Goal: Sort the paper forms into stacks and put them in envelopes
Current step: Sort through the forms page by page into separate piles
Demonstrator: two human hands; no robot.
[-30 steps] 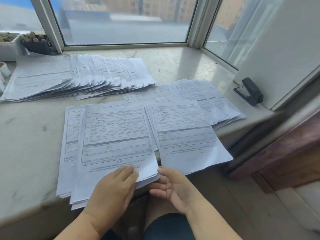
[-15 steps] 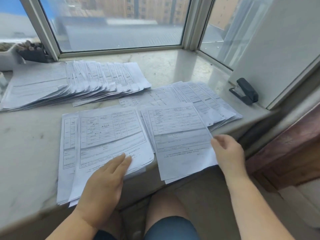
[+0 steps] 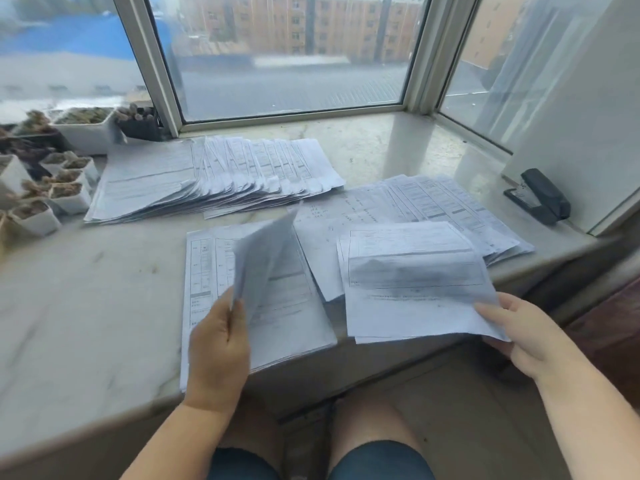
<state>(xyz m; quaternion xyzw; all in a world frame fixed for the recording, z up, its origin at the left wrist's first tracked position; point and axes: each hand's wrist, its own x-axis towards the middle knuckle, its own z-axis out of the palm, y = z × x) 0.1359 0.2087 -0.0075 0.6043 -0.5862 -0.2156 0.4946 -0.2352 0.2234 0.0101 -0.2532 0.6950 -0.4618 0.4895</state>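
The left hand [image 3: 218, 341] pinches a lifted sheet [image 3: 263, 258]; the right hand [image 3: 519, 336] grips a form [image 3: 412, 289] over the sill's [image 3: 86, 306] front edge. Both stacks overhang that edge, so a tug could spill them.

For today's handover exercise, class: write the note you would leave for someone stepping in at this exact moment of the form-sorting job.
Left hand: pinches a lifted sheet above the near-left stack.
Right hand: grips the lower right corner of the near-right bundle, which overhangs the marble sill.
Other forms: a fanned pile by the window and a second spread near the black stapler.
Done: forms lie in four groups.
Left: finish sorting, then put them in envelopes; no envelopes are in view.
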